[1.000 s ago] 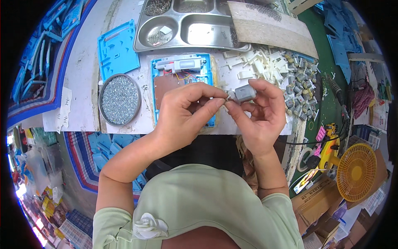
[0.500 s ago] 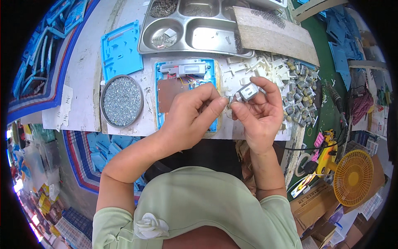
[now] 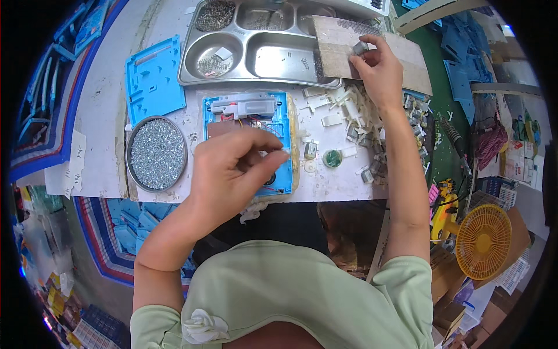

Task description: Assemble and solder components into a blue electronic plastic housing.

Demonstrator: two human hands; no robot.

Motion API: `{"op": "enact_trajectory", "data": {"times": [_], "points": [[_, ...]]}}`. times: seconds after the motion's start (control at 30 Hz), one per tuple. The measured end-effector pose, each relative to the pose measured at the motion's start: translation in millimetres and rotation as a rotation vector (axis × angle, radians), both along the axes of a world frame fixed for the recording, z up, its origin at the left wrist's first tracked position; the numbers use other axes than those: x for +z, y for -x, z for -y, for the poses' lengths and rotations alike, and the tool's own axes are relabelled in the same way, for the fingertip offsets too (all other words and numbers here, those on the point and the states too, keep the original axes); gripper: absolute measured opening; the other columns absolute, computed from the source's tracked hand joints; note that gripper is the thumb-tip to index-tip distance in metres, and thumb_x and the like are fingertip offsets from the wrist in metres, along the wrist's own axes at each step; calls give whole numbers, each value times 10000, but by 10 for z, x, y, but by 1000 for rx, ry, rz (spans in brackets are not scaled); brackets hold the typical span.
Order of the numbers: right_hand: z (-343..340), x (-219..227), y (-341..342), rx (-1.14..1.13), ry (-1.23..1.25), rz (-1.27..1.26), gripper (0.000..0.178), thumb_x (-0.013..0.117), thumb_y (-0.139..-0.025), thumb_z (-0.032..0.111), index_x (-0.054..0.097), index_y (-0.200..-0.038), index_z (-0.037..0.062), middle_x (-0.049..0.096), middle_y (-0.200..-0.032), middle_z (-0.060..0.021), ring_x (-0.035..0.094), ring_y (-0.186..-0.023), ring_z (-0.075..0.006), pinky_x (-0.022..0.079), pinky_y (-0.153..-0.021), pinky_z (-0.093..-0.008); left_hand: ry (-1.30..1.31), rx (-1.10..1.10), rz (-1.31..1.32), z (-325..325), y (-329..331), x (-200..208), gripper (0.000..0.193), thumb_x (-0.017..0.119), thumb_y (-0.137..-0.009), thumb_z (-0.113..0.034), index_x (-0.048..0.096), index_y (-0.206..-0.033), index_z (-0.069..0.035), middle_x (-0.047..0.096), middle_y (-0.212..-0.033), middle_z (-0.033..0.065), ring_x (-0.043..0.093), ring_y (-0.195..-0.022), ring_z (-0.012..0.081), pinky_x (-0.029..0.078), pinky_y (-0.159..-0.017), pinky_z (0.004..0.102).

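Observation:
My right hand (image 3: 379,70) pinches a small grey motor (image 3: 360,48) between thumb and fingertips, over the whitish board (image 3: 407,58) at the far right of the table. Above the near side of a blue plastic casing (image 3: 283,168), my left hand (image 3: 235,168) is closed in a pinch. What its fingertips hold, if anything, I cannot make out. Inside the casing are a grey mechanism (image 3: 247,107), thin wires and a brown sheet (image 3: 221,128), partly hidden by that hand. Another motor (image 3: 311,149) lies just right of the casing, beside a round green piece (image 3: 332,158).
Left of the casing stand a round dish of small metal screws (image 3: 156,154) and a blue panel (image 3: 154,81). A steel compartment tray (image 3: 192,64) with springs spans the back. White plastic parts (image 3: 343,110) and several motors (image 3: 378,163) are heaped at right. A yellow fan (image 3: 483,241) stands beyond.
My right hand has moved from beside the left hand, away to the board at the far right, with a motor in it. My left hand has shifted slightly left. The whole view has shifted a little.

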State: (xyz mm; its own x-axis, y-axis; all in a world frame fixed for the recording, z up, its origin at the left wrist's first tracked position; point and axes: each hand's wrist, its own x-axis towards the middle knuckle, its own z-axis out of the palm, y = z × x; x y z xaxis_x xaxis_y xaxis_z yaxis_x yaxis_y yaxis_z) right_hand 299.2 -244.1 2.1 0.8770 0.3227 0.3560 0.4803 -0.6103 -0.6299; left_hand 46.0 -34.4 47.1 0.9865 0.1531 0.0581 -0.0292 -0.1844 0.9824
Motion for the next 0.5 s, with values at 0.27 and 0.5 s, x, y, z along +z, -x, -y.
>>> {"op": "enact_trajectory", "data": {"times": [0.27,0.5], "points": [[72,452,854,102,-510,-417,457,769,-853,22,621,-1285,-4,706,-799,-42,598,-681,-69,462,-591,-208,152,2,0,-162,342,-120,171,701,-896,59,731,-1063,37,712,-975,134,689,-762,119,552,-650,242],[-105,352,1982,437,-573,-1144,487,774,-894,74,597,-1340,-12,689,-795,-35,592,-645,-47,434,-560,-178,125,-91,-82,-32,446,-194,387,697,-922,46,570,-1285,5,715,-1032,99,700,-940,118,568,-785,244]]}}
